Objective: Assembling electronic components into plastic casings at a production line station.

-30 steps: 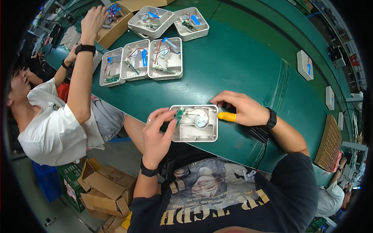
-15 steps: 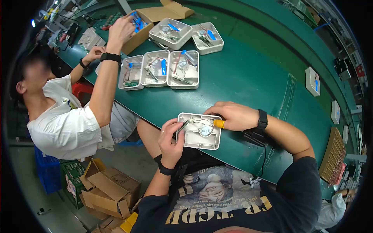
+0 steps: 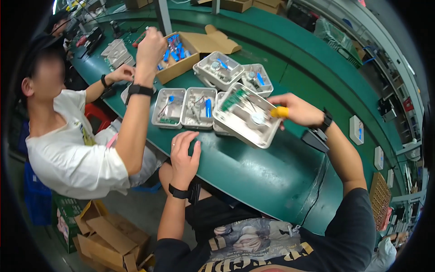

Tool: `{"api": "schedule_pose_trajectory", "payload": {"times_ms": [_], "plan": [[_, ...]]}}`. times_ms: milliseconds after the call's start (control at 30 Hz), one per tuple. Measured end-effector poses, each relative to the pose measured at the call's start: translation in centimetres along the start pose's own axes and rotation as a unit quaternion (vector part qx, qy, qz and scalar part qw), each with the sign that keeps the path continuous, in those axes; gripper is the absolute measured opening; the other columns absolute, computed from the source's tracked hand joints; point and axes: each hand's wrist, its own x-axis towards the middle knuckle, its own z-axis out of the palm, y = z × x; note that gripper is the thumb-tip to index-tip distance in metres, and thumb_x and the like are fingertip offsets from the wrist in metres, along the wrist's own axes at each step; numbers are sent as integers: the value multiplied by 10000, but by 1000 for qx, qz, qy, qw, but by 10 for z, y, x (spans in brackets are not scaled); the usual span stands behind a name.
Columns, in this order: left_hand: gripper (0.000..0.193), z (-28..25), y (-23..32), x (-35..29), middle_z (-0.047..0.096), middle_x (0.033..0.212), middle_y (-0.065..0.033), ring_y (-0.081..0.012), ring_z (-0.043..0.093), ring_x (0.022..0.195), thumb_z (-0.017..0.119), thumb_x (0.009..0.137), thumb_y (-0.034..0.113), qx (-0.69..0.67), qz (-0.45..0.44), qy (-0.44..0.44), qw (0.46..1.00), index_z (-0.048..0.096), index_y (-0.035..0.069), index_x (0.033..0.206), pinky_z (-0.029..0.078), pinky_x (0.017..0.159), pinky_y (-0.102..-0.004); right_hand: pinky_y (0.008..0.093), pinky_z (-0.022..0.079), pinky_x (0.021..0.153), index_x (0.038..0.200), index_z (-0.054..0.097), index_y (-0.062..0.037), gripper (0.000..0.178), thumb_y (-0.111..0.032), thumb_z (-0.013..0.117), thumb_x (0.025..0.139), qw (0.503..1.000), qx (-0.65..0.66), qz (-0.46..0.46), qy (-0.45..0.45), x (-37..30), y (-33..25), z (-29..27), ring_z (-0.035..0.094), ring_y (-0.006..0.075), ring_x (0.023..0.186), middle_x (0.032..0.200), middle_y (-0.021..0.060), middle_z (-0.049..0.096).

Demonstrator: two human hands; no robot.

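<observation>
A white plastic housing (image 3: 239,128) hangs tilted above the table, its open side facing me. Inside are a green circuit board (image 3: 234,99), thin wires and a round silver part (image 3: 258,119). My right hand (image 3: 294,110), with a yellow finger cot, grips its right rim. My left hand (image 3: 185,154) lies at the table's near edge with fingers spread, holding nothing. Just beyond it stand two similar housings, the left one (image 3: 158,119) and the middle one (image 3: 185,120), each with wires and a blue cylinder. The held housing partly hides a third in that row.
Farther back are two more housings (image 3: 210,78), partly stacked, and an open cardboard box (image 3: 183,66) of blue cylinders. At left, a co-worker's hand (image 3: 152,47) is raised near that box. More housings (image 3: 356,130) line the right side. Cardboard boxes (image 3: 108,235) lie on the floor.
My right hand has lifted the housing away from me toward the row of housings. My left hand has let go of it. The co-worker's raised hand has come away from the box.
</observation>
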Motion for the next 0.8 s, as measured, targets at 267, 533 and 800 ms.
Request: {"api": "schedule_pose_trajectory", "payload": {"times_ms": [267,533,800], "plan": [[134,17,-9,-1,745,1051,-121,-343,686,1071,765,877,40,50,46,-23,997,767,52,1010,552,948,-449,313,595,739,1272,686,2,271,-126,537,1085,992,105,-27,63,111,-33,-26,686,122,810,1062,51,716],[110,17,-11,2,763,1012,-84,-306,706,1034,781,857,47,43,22,6,999,774,61,966,570,908,-431,338,630,782,1272,632,73,309,-94,439,1096,998,53,-4,25,253,-75,-70,690,171,831,1071,123,684],[107,18,-11,2,768,1012,-82,-305,710,1028,774,855,36,31,5,-4,999,769,62,959,575,899,-425,384,662,726,1125,676,81,304,-158,498,1065,977,-61,42,198,365,-86,-63,721,206,769,1012,143,701]]}}
